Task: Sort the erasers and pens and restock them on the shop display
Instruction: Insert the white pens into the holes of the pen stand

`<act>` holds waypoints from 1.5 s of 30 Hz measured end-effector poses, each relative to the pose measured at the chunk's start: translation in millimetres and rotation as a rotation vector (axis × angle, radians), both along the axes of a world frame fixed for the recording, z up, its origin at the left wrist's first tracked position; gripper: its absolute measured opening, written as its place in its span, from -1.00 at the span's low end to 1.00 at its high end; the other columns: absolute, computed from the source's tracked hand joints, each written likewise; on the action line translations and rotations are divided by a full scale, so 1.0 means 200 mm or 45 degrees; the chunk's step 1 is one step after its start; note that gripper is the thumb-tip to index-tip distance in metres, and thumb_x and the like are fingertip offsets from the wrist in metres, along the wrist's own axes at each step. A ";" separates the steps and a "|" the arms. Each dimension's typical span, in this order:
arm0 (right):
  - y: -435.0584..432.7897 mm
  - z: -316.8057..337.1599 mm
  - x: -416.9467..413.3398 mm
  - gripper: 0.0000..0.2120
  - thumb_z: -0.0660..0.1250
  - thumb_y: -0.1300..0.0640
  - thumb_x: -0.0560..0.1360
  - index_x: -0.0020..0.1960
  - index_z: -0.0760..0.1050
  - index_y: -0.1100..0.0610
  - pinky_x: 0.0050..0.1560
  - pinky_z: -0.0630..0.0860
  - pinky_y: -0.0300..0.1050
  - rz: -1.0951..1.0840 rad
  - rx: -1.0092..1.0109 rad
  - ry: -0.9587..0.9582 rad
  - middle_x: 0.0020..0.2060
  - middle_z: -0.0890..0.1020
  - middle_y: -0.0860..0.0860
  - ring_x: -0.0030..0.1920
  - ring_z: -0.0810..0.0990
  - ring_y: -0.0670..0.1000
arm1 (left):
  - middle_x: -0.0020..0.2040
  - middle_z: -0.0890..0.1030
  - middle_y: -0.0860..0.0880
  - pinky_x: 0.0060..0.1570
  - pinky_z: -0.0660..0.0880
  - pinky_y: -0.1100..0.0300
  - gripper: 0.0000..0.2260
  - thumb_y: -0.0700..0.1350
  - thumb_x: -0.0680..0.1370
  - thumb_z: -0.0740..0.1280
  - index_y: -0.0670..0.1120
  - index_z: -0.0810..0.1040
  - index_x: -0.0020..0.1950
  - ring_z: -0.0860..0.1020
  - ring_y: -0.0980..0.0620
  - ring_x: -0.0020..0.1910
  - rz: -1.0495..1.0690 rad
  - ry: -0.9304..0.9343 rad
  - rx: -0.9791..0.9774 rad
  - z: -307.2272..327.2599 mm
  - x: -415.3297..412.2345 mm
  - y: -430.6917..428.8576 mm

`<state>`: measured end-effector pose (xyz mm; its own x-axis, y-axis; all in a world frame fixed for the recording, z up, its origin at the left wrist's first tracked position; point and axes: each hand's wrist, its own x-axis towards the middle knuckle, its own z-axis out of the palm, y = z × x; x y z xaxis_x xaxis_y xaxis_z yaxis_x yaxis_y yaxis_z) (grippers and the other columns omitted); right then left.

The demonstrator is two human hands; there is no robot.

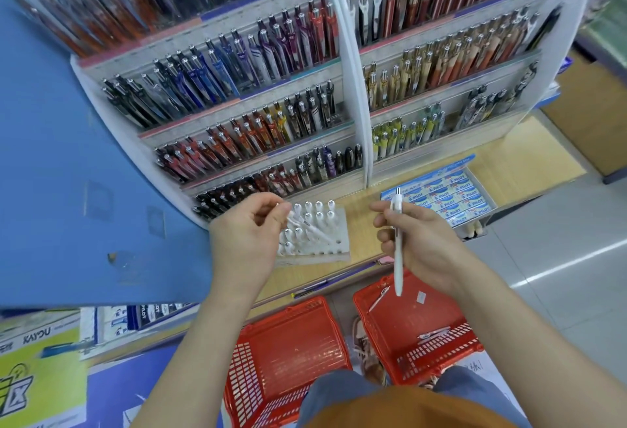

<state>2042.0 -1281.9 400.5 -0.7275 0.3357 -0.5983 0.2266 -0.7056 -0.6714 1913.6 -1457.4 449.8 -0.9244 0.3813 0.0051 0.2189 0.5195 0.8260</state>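
We see the left hand (246, 237) with curled fingers, pinching the top end of a slim white pen (310, 228) that slants over a white perforated holder block (339, 247) stocked with upright white pens. The right hand (424, 244) grips a second white pen (397, 258) upright in a loose fist. Both sit on the wooden counter before the tiered pen display (353, 88), beside a box of blue-and-white Pilot erasers (451, 196). Below, the right red plastic basket (407, 319) holds loose white pens (434, 332).
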 end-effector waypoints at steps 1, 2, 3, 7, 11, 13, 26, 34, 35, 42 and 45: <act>0.00 0.00 0.00 -0.78 0.19 0.17 0.60 0.13 0.51 0.27 -0.46 0.42 -0.28 0.002 0.016 0.009 -0.30 0.50 0.09 -0.40 0.45 -0.04 | -0.35 0.62 0.12 -0.20 0.60 -0.01 -0.89 -0.12 0.47 0.42 0.09 0.62 -0.22 0.61 0.07 -0.32 -0.036 0.046 -0.030 -0.01 0.01 0.00; -0.01 0.00 0.00 -0.74 0.21 0.09 0.59 0.13 0.53 0.25 -0.49 0.39 -0.28 0.013 0.052 0.000 -0.32 0.52 0.08 -0.42 0.46 -0.04 | -0.35 0.62 0.11 -0.21 0.58 -0.02 -0.93 -0.10 0.47 0.42 0.06 0.63 -0.19 0.60 0.07 -0.31 -0.069 0.095 -0.052 -0.03 0.01 0.01; -0.01 0.00 0.01 -0.70 0.22 0.01 0.58 0.12 0.54 0.22 -0.55 0.31 -0.30 0.027 0.099 -0.027 -0.35 0.53 0.07 -0.46 0.43 -0.06 | -0.34 0.62 0.10 -0.22 0.57 -0.01 -0.97 -0.08 0.47 0.43 0.03 0.65 -0.17 0.60 0.05 -0.30 -0.103 0.153 -0.078 -0.04 0.02 0.01; -0.01 -0.03 0.01 -0.64 0.15 -0.05 0.60 0.12 0.55 0.20 -0.57 0.11 -0.30 -0.018 0.019 -0.077 -0.39 0.49 0.05 -0.51 0.29 -0.10 | -0.32 0.61 0.05 -0.28 0.54 0.07 -0.91 -0.08 0.48 0.42 -0.09 0.65 -0.15 0.55 0.05 -0.34 -0.263 0.419 -0.213 -0.08 0.03 0.04; 0.00 -0.03 0.01 -0.73 0.12 0.11 0.63 0.20 0.51 0.20 -0.58 0.19 -0.29 -0.094 -0.111 -0.009 -0.32 0.51 0.10 -0.48 0.34 -0.06 | -0.34 0.59 0.05 -0.28 0.42 0.20 -0.84 -0.02 0.49 0.36 -0.09 0.63 -0.17 0.50 0.08 -0.36 -0.368 0.510 -0.352 -0.14 0.04 0.05; 0.00 -0.02 0.01 -0.74 0.13 0.12 0.63 0.19 0.51 0.17 -0.59 0.22 -0.30 -0.124 -0.069 0.023 -0.29 0.57 0.13 -0.48 0.40 -0.02 | -0.37 0.56 0.05 -0.31 0.36 0.24 -0.84 -0.02 0.49 0.36 -0.09 0.61 -0.20 0.47 0.07 -0.39 -0.388 0.518 -0.389 -0.18 0.03 0.05; -0.01 -0.01 0.02 -0.78 0.24 0.14 0.57 0.01 0.53 0.31 -0.55 0.31 -0.32 -0.050 0.057 0.032 -0.39 0.52 0.06 -0.49 0.40 -0.08 | -0.33 0.44 0.06 -0.23 0.28 0.23 -0.90 -0.08 0.42 0.47 -0.09 0.65 -0.19 0.42 0.02 -0.28 -0.440 0.585 -0.541 -0.30 0.01 0.08; -0.01 0.04 0.04 -0.90 0.31 0.19 0.52 -0.03 0.58 0.20 -0.44 0.37 -0.20 0.230 0.235 0.021 -0.28 0.64 0.10 -0.49 0.52 -0.01 | -0.30 0.50 0.11 -0.21 0.38 0.17 -0.84 0.07 0.49 0.38 0.01 0.67 -0.14 0.49 0.05 -0.22 -0.354 0.285 -0.544 -0.22 0.02 0.10; -0.01 0.05 0.04 -0.89 0.32 0.18 0.51 -0.05 0.58 0.21 -0.45 0.35 -0.21 0.273 0.268 0.026 -0.27 0.65 0.10 -0.50 0.51 -0.01 | -0.30 0.56 0.11 -0.22 0.44 0.16 -0.87 0.05 0.50 0.37 0.05 0.67 -0.14 0.54 0.05 -0.24 -0.308 0.158 -0.415 -0.18 0.03 0.10; -0.03 0.11 0.02 -0.88 0.35 0.14 0.46 -0.11 0.58 0.19 -0.47 0.35 -0.23 0.448 0.323 0.114 -0.30 0.66 0.07 -0.49 0.52 -0.03 | -0.29 0.65 -0.07 -0.32 0.53 0.24 -0.89 -0.22 0.47 0.42 -0.18 0.64 -0.02 0.60 0.06 -0.37 -0.362 -0.620 0.166 0.05 0.08 0.18; -0.03 0.11 0.02 -0.81 0.34 0.10 0.48 -0.10 0.61 0.23 -0.44 0.40 -0.23 0.469 0.357 0.105 -0.30 0.66 0.08 -0.45 0.53 -0.05 | -0.35 0.64 -0.07 -0.34 0.55 0.23 -0.95 -0.28 0.46 0.42 -0.20 0.65 -0.10 0.62 0.04 -0.39 -0.286 -0.626 0.157 0.06 0.08 0.16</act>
<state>2045.7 -1287.6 421.7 -0.8698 0.1871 -0.4565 0.3656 -0.3768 -0.8511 1930.3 -1424.5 461.3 -0.7253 0.5932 -0.3495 -0.1140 0.3972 0.9106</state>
